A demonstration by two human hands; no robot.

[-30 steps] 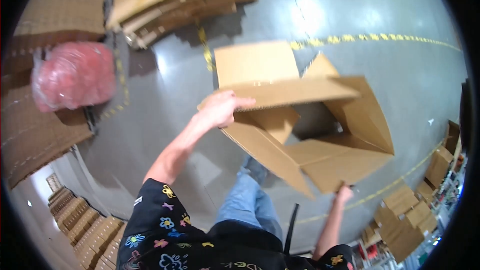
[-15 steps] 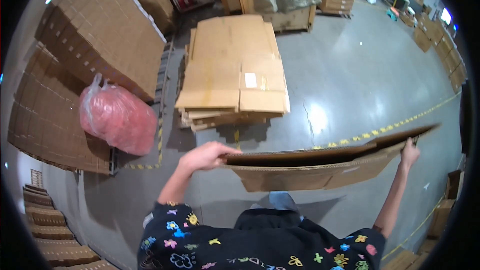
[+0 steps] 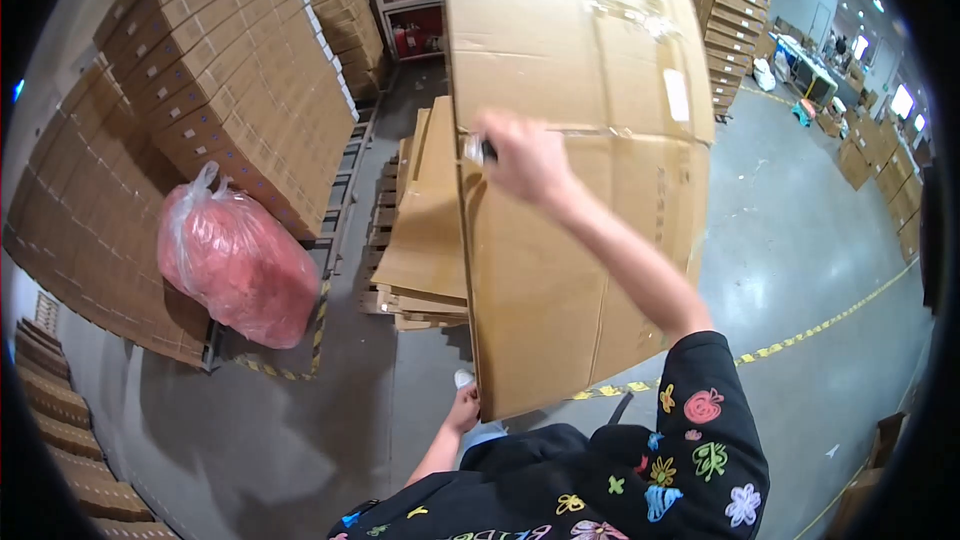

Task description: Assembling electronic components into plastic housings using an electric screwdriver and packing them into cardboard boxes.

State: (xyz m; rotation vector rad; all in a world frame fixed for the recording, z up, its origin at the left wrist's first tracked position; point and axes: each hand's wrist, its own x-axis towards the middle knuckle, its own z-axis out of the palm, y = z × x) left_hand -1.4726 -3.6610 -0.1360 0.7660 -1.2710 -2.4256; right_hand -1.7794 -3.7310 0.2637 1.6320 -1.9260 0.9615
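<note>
A large flattened cardboard box (image 3: 560, 270) stands raised in front of me, its broad brown face turned toward me. Near its lower left corner, my left hand (image 3: 464, 408) is closed on the edge. My right arm reaches across the face, and my right hand (image 3: 525, 155) is closed at the left edge, about halfway up. A small dark object (image 3: 489, 150) pokes out of that fist beside some clear tape; its kind is hard to make out. Behind the box, partly hidden, a stack of flattened cardboard (image 3: 425, 230) lies on a wooden pallet (image 3: 378, 260).
A clear bag of pink material (image 3: 240, 265) sits at the left, beside tall stacks of cartons (image 3: 250, 90). More stacked cartons (image 3: 735, 20) rise behind the raised box. Yellow-and-black floor tape (image 3: 790, 343) crosses the grey floor at the right.
The flattened box, earlier held low and nearly edge-on, is now upright with its face showing. My right hand has gone from its far right end to its left edge; my left hand is lower.
</note>
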